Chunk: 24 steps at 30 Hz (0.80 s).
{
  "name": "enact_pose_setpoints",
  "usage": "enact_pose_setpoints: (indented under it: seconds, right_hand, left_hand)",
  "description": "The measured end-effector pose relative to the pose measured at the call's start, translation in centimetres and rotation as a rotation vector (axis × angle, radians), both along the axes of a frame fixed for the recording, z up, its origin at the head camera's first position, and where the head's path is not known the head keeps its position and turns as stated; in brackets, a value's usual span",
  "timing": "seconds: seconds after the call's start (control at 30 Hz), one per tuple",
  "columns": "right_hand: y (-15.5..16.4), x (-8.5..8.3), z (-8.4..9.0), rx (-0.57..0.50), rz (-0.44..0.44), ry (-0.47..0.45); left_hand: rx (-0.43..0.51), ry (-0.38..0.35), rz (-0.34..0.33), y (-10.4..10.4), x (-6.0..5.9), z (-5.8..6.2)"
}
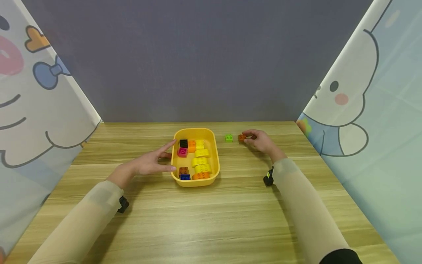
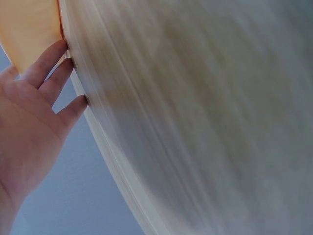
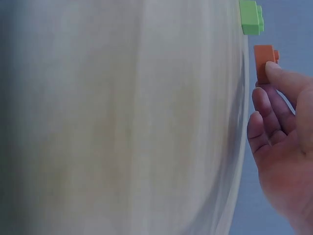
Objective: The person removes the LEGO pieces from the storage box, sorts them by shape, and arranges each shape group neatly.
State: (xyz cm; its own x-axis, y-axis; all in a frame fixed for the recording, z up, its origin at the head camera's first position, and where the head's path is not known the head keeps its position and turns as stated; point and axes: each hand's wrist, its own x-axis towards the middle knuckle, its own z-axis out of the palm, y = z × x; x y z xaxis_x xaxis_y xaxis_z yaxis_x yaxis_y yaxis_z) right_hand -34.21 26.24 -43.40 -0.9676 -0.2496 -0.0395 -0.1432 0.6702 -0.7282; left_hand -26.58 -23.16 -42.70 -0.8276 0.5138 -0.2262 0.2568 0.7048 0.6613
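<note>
My right hand (image 1: 262,142) pinches a reddish-brown toy building brick (image 3: 263,62) between thumb and fingers, low over the table to the right of the container. Just left of that brick, a bright green brick (image 1: 229,138) sits on the table with its studs up. My left hand (image 1: 151,162) is spread along the left side of a yellow plastic container (image 1: 215,161). Its thumb and index fingertip lie at the rim, while the other fingers reach down beside the wall. In the left wrist view, those fingertips (image 2: 78,101) are at the tabletop.
Inside the container are several yellow bricks (image 1: 202,153), orange bricks (image 1: 191,146), a black brick (image 1: 183,143), a pink brick (image 1: 182,152), a brown brick (image 1: 183,171) and a blue brick (image 1: 185,177). A grey panel (image 1: 197,66) rises behind the wooden table (image 1: 197,220); printed cloths hang at both sides.
</note>
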Motion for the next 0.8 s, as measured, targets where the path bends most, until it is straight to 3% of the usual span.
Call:
enact_pose_setpoints:
  seconds: [0.8]
  right_hand:
    - [-0.5, -1.2, -0.5, 0.037, -0.018, -0.039]
  left_hand:
    - [-0.007, 0.008, -0.005, -0.1, 0.0, 0.2]
